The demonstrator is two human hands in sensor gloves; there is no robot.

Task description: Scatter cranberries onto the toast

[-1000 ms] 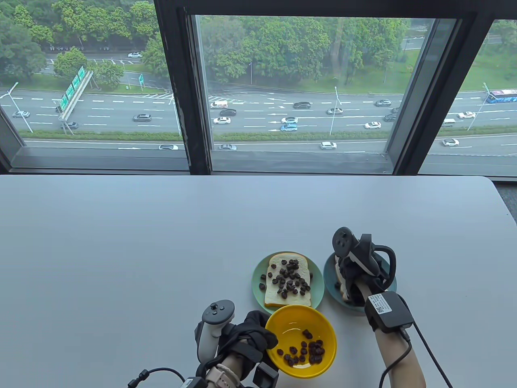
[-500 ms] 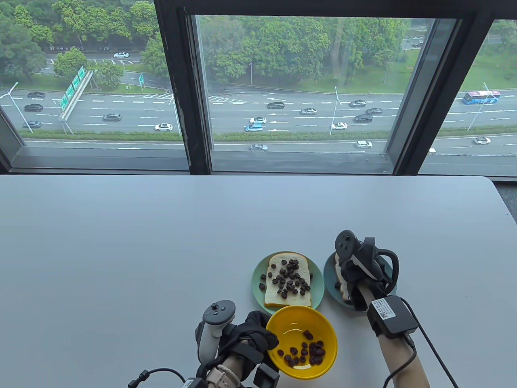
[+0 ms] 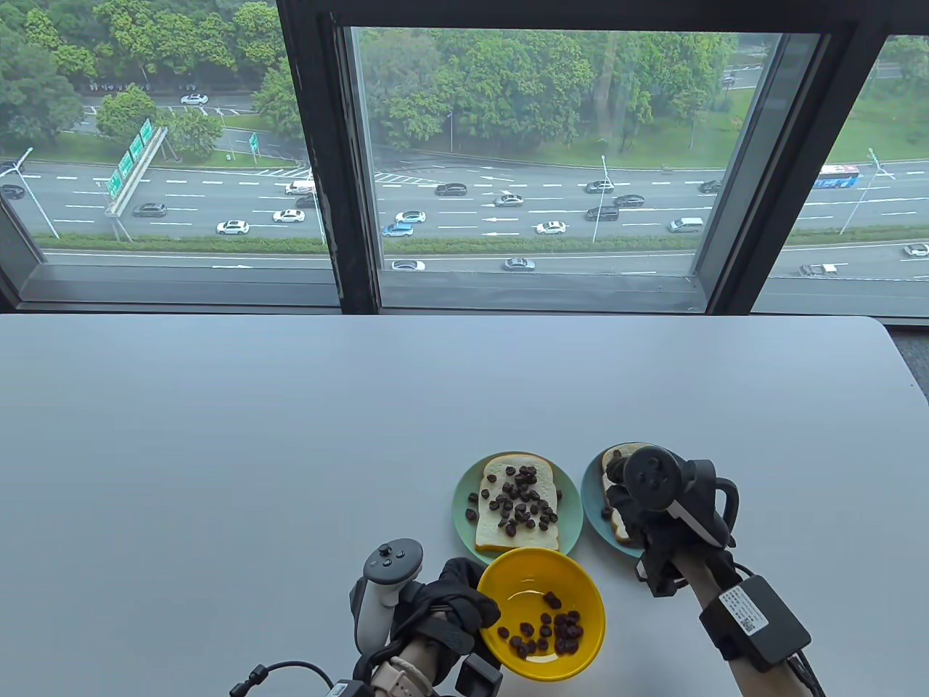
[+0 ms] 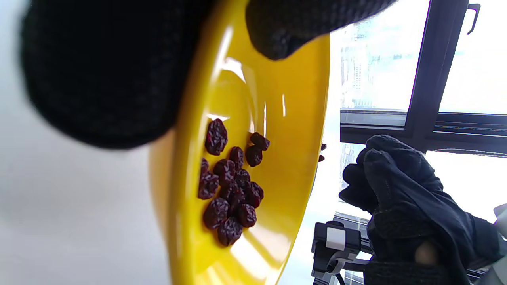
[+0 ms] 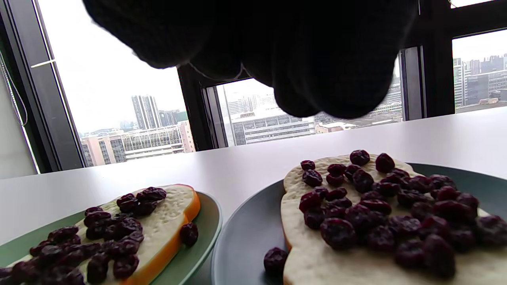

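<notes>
Right hand (image 3: 646, 534) nearer, off toast (image 3: 617, 494)

A white table (image 3: 290, 435) with a rounded far-right corner fills the near half of the scene. Beyond its far edge runs a large window (image 3: 522, 145) with dark frames (image 3: 319, 160) dividing it into panes. Daylight comes through the glass, which shows a multi-lane road (image 3: 508, 203) with cars and green trees (image 3: 493, 80) beyond.
</notes>
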